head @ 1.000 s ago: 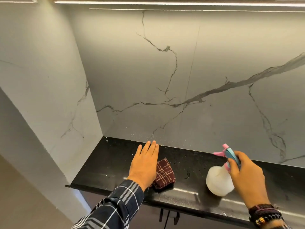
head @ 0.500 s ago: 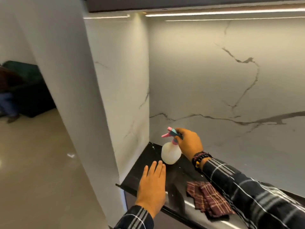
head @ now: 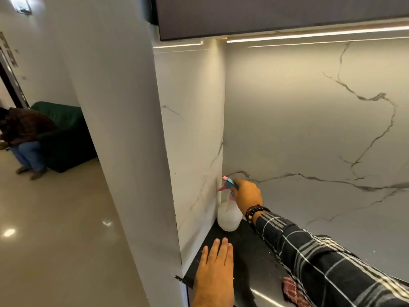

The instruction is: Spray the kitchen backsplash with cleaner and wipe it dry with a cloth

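Note:
A white spray bottle (head: 229, 218) with a pink and blue trigger head stands in the back left corner of the black counter (head: 254, 260). My right hand (head: 246, 194) grips its head, nozzle pointing at the white marble side wall (head: 194, 151). My left hand (head: 214, 275) lies flat with straight fingers on the counter's left front edge and holds nothing. The dark red checked cloth (head: 292, 290) lies on the counter near the front, partly hidden under my right sleeve. The grey-veined marble backsplash (head: 309, 134) fills the right.
A dark upper cabinet (head: 276, 14) with a light strip hangs overhead. A thick white wall (head: 115, 151) ends the counter on the left. Beyond it, on a glossy floor, a person (head: 22, 138) sits on a green sofa (head: 66, 134).
My view swung left. My right hand carried the bottle from the counter's right into the left corner. My left hand left the cloth and moved to the counter's left edge.

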`<state>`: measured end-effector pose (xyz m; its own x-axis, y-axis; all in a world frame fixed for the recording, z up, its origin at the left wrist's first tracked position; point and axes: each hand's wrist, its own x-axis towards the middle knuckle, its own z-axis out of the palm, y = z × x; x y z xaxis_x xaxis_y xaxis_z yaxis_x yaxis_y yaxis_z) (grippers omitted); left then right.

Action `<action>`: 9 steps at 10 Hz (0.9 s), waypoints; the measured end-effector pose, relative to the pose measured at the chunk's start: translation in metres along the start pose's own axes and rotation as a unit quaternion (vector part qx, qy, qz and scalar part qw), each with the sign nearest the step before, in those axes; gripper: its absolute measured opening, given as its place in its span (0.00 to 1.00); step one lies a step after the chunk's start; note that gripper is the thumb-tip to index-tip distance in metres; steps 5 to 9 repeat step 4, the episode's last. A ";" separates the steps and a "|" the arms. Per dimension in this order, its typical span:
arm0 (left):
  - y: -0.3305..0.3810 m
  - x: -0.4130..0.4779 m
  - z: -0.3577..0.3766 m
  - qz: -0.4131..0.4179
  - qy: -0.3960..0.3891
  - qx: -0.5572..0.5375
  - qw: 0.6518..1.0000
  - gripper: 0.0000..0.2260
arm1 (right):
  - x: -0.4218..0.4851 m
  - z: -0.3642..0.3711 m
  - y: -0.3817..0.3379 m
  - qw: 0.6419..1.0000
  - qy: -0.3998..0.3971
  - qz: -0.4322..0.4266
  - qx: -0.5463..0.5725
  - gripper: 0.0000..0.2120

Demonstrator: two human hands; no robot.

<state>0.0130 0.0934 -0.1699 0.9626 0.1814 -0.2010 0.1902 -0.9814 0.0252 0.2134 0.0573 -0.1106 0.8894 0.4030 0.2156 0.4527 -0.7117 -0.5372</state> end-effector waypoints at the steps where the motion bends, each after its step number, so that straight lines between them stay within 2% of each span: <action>1: 0.004 0.002 -0.002 0.011 0.017 0.010 1.000 0.43 | -0.010 -0.005 0.004 1.000 -0.007 -0.010 -0.021 0.24; 2: 0.017 0.001 -0.014 0.026 0.054 0.020 0.998 0.41 | -0.041 -0.029 0.017 0.999 0.008 -0.030 -0.021 0.34; 3: 0.049 -0.012 -0.039 0.050 0.170 -0.014 0.984 0.41 | -0.091 -0.083 0.053 0.993 0.079 -0.070 -0.047 0.33; 4: 0.070 -0.029 -0.061 0.107 0.326 -0.036 0.939 0.42 | -0.131 -0.131 0.073 0.977 0.177 -0.100 -0.069 0.33; 9: 0.070 -0.029 -0.061 0.107 0.326 -0.036 0.939 0.42 | -0.131 -0.131 0.073 0.977 0.177 -0.100 -0.069 0.33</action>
